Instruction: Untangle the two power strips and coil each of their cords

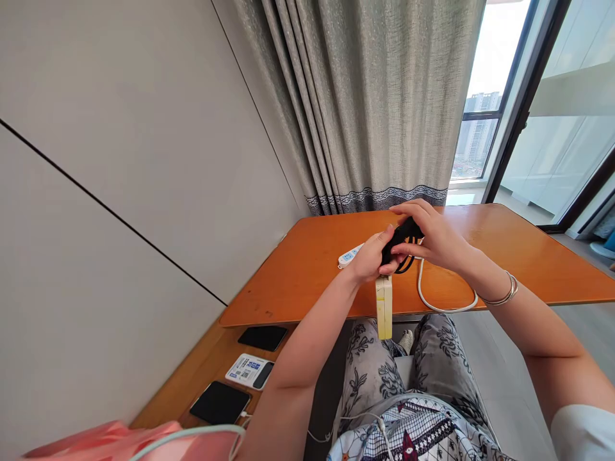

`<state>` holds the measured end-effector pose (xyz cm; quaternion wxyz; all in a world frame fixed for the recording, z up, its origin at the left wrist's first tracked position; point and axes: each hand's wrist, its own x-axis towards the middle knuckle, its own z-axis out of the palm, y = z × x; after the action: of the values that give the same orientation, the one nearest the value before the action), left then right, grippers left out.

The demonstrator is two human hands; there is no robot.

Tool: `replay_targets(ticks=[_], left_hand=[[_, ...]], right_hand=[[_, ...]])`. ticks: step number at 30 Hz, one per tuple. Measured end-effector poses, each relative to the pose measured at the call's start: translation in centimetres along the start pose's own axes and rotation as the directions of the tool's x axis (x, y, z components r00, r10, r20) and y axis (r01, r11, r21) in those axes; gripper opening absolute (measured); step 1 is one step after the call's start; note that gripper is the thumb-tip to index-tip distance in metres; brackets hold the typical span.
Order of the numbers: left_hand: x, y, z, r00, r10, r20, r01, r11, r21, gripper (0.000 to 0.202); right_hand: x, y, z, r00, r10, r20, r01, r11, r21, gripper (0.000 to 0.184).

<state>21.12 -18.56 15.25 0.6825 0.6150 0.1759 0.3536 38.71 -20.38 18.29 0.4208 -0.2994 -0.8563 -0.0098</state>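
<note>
Above the near middle of the table, both of my hands hold a black object (396, 246) with a thin black cord looped under it; fingers cover much of it, so its kind cannot be told. My left hand (371, 257) is closed round its lower left end. My right hand (435, 237) grips its upper right end, thumb below and fingers over the top. A yellowed white box-shaped block (384, 308) juts down from beneath my left hand, past the table edge; whether the hand grips it is hidden. A white power strip (350, 256) lies behind my left hand.
The orange-brown table (283, 282) stands before my knees. A white cable (423, 294) curves across its right half to the front edge. On the lower bench at left lie two black flat devices (220, 402) and a white labelled package (247, 370). A grey curtain (384, 102) hangs behind.
</note>
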Motion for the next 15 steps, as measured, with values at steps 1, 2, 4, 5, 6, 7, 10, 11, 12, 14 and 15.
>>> replay_targets(ticks=[1,2,4,5,6,7,10,11,12,14,15], left_hand=[[0.0,0.0,0.0,0.999,-0.039,0.013,0.039,0.999,-0.026,0.060],[0.1,0.0,0.0,0.997,-0.078,0.024,0.079,0.996,-0.048,0.058],[0.2,-0.1,-0.1,0.990,-0.141,0.029,0.143,0.986,-0.085,0.055],[0.3,-0.2,-0.2,0.986,-0.166,0.026,0.168,0.981,-0.096,0.055],[0.4,-0.3,-0.2,0.982,-0.186,0.022,0.187,0.977,-0.104,0.055],[0.5,-0.4,-0.3,0.979,-0.204,0.023,0.206,0.973,-0.109,0.056],[0.8,-0.6,-0.2,0.968,-0.248,0.046,0.252,0.961,-0.117,0.059],[0.8,-0.6,-0.1,0.967,-0.250,0.043,0.253,0.959,-0.125,0.060],[0.9,-0.6,0.0,0.969,-0.245,0.035,0.247,0.959,-0.137,0.061],[1.0,-0.7,0.3,0.976,-0.216,0.009,0.215,0.963,-0.162,0.061],[1.0,-0.7,0.5,0.981,-0.195,-0.004,0.191,0.966,-0.171,0.060]], right_hand=[[-0.1,0.2,0.3,1.000,0.026,-0.012,-0.025,0.997,0.073,0.060],[-0.3,0.5,0.6,0.998,0.057,-0.024,-0.053,0.987,0.151,0.062],[-0.5,0.8,1.1,0.990,0.136,-0.040,-0.120,0.953,0.279,0.060],[-0.6,0.9,1.3,0.983,0.181,-0.043,-0.159,0.938,0.308,0.055],[-0.7,0.9,1.5,0.974,0.224,-0.044,-0.199,0.930,0.309,0.051],[-0.7,0.9,1.7,0.964,0.261,-0.045,-0.237,0.927,0.289,0.047],[-0.6,0.8,2.1,0.940,0.334,-0.067,-0.311,0.921,0.235,0.046],[-0.6,0.7,2.2,0.934,0.348,-0.081,-0.320,0.916,0.241,0.048],[-0.5,0.7,2.3,0.928,0.361,-0.096,-0.328,0.910,0.256,0.049],[-0.5,0.8,2.4,0.914,0.390,-0.116,-0.344,0.893,0.291,0.048],[-0.4,0.9,2.5,0.908,0.403,-0.116,-0.353,0.883,0.308,0.047]])
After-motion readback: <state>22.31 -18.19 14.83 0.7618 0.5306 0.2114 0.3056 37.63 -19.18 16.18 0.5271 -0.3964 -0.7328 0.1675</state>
